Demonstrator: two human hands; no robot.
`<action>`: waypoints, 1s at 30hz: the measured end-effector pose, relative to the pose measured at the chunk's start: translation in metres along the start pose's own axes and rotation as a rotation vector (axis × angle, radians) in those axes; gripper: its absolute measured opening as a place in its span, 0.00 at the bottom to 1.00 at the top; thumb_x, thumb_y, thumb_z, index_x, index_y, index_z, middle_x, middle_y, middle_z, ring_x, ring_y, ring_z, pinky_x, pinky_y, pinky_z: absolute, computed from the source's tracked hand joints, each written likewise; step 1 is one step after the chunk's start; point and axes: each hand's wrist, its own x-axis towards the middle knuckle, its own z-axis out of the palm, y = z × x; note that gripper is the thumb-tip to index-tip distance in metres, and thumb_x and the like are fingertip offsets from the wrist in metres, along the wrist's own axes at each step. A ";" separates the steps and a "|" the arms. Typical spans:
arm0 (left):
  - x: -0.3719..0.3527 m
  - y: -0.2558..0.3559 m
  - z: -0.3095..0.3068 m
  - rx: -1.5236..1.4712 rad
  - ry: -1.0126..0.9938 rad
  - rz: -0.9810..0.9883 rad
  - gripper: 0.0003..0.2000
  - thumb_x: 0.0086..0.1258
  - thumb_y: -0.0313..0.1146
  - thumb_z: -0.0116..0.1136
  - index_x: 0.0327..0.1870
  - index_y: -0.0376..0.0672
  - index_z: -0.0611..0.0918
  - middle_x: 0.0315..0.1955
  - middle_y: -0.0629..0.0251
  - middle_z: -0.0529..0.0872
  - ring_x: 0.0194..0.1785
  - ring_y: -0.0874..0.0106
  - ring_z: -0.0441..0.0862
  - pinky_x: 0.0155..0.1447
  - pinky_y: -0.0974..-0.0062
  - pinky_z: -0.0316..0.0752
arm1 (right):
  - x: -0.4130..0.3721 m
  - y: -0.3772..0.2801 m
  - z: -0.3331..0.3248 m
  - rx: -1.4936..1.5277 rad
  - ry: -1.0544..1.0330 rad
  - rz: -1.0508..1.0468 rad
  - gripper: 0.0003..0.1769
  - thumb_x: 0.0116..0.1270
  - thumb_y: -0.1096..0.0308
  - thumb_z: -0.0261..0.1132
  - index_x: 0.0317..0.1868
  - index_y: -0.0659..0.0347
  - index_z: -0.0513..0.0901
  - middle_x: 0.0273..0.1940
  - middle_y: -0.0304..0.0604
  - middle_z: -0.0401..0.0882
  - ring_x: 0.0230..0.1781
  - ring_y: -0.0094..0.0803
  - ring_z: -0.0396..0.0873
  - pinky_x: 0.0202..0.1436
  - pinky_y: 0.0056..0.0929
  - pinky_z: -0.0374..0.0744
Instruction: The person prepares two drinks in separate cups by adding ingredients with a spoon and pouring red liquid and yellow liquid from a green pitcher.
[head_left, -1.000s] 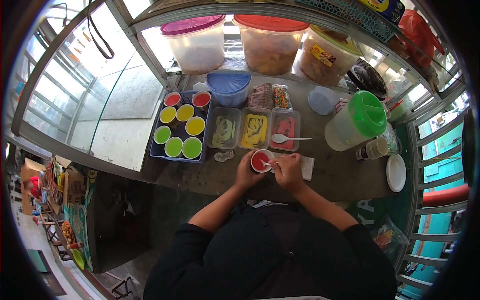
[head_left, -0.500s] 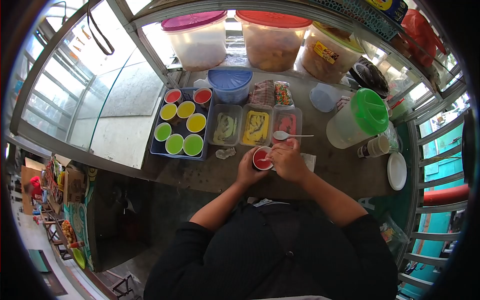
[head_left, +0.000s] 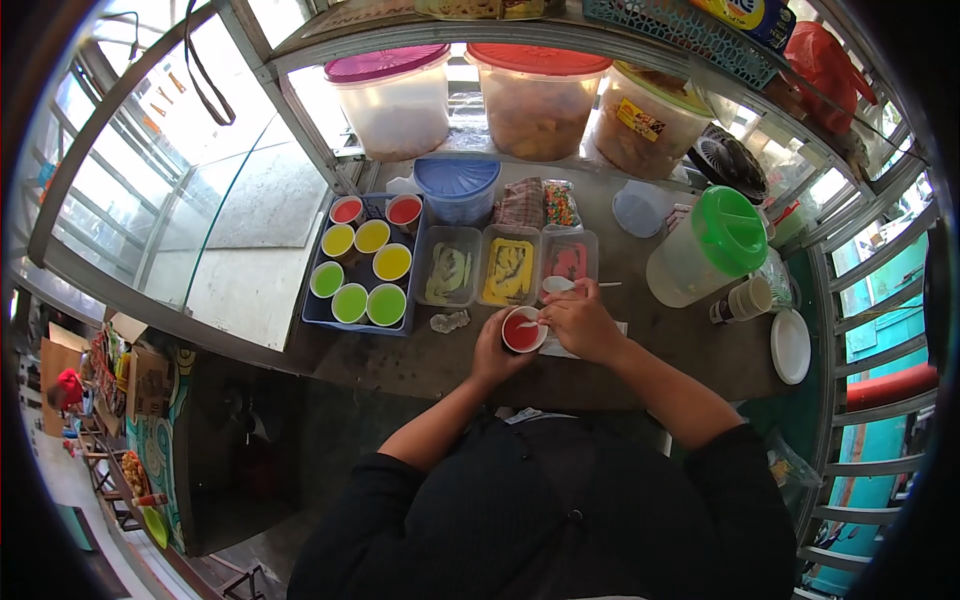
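My left hand [head_left: 494, 354] is wrapped round a paper cup [head_left: 508, 338] of red liquid. At the cup's mouth, my right hand [head_left: 586, 324] pinches a small white spoon [head_left: 529, 323], its tip in the red. Just beyond the hands stand three clear plastic tubs: one with pale green residue [head_left: 449, 272], one with yellow [head_left: 510, 268], one with red [head_left: 569, 260]. A second white spoon [head_left: 557, 285] lies across the red tub's near edge, partly hidden by my right fingers. Under that hand is a whitish flat piece [head_left: 612, 332].
Left of the tubs, a blue tray [head_left: 372, 328] holds several cups of red, yellow and green. A blue-lidded tub [head_left: 456, 190] stands behind. To the right are a green-lidded jug [head_left: 700, 250], stacked cups [head_left: 742, 300] and a white plate [head_left: 790, 347]. A crumpled plastic piece [head_left: 450, 321] lies near the tray.
The view has tipped slightly, so the counter things sit lower in it. The spoon has shifted a little inside the cup; both hands keep their hold.
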 end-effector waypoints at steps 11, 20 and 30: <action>-0.004 0.010 0.014 -0.087 0.056 -0.069 0.40 0.50 0.33 0.81 0.67 0.42 0.73 0.59 0.55 0.82 0.63 0.54 0.81 0.67 0.59 0.75 | -0.035 -0.017 0.032 0.460 0.328 0.469 0.07 0.74 0.66 0.65 0.44 0.57 0.88 0.38 0.41 0.89 0.44 0.38 0.86 0.59 0.40 0.68; 0.040 0.069 0.016 -0.029 -0.029 0.016 0.39 0.48 0.33 0.81 0.65 0.43 0.74 0.59 0.54 0.81 0.64 0.52 0.79 0.68 0.57 0.73 | -0.024 0.003 -0.064 0.152 0.269 0.019 0.05 0.69 0.70 0.67 0.44 0.55 0.87 0.42 0.38 0.87 0.50 0.37 0.83 0.61 0.41 0.70; 0.067 0.146 0.032 0.048 -0.051 0.066 0.39 0.48 0.35 0.81 0.65 0.43 0.75 0.57 0.54 0.83 0.63 0.52 0.80 0.65 0.57 0.76 | -0.073 0.014 -0.097 0.534 0.267 0.319 0.07 0.77 0.67 0.63 0.44 0.61 0.84 0.40 0.43 0.87 0.42 0.38 0.85 0.51 0.36 0.76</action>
